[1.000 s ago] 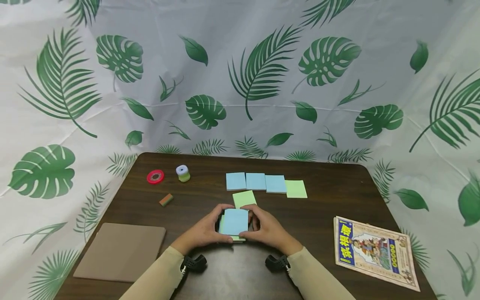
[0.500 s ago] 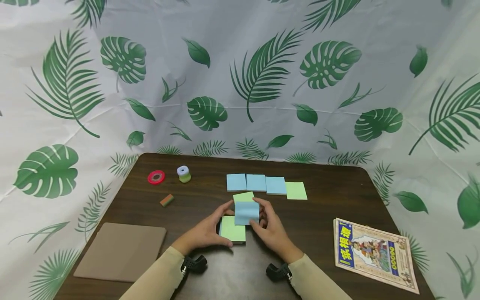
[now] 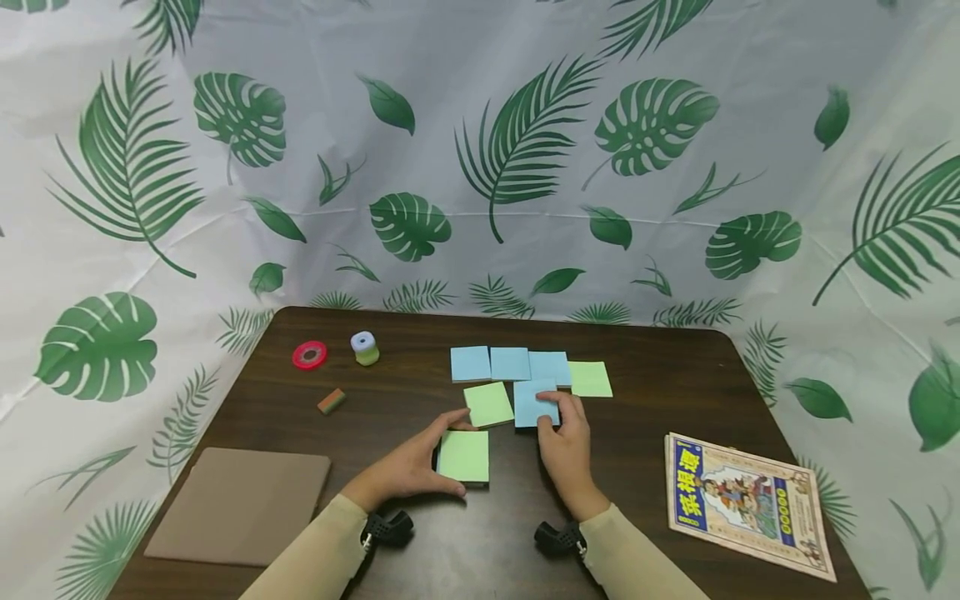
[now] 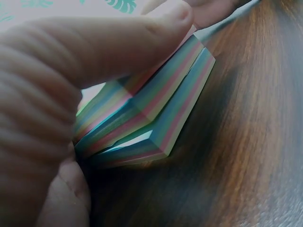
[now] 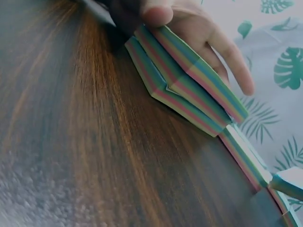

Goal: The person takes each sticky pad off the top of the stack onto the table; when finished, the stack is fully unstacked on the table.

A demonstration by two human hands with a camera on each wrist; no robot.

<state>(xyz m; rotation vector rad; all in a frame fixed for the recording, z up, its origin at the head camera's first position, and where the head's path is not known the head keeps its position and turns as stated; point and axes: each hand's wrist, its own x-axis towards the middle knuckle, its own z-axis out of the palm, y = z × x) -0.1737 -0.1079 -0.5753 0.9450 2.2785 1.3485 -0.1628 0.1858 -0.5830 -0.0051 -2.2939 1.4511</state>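
My left hand [image 3: 408, 467] curves round a small stack of sticky note pads [image 3: 463, 457], its thumb along the near side and its fingers at the far side. The top pad is light green. In the left wrist view, the left thumb [image 4: 123, 47] lies across the stack's striped edges [image 4: 156, 99]. My right hand [image 3: 566, 450] pinches a light blue sticky note pad [image 3: 531, 405] between thumb and index finger, right of a green pad [image 3: 489, 404]. In the right wrist view, the stack [image 5: 184, 80] has slightly skewed layers.
Behind the hands runs a row of blue pads [image 3: 471, 364] ending in a green pad [image 3: 591, 379]. At left are a red ring-shaped item [image 3: 310, 355], a small white-and-green item [image 3: 365, 348], an orange-and-green block [image 3: 331, 402] and a brown board [image 3: 243, 504]. Booklets [image 3: 750, 504] lie at right.
The right hand has lifted the blue pad off the stack and carried it right and away, beside the loose green pad. This uncovered a green pad on the stack; the left hand has stayed there.
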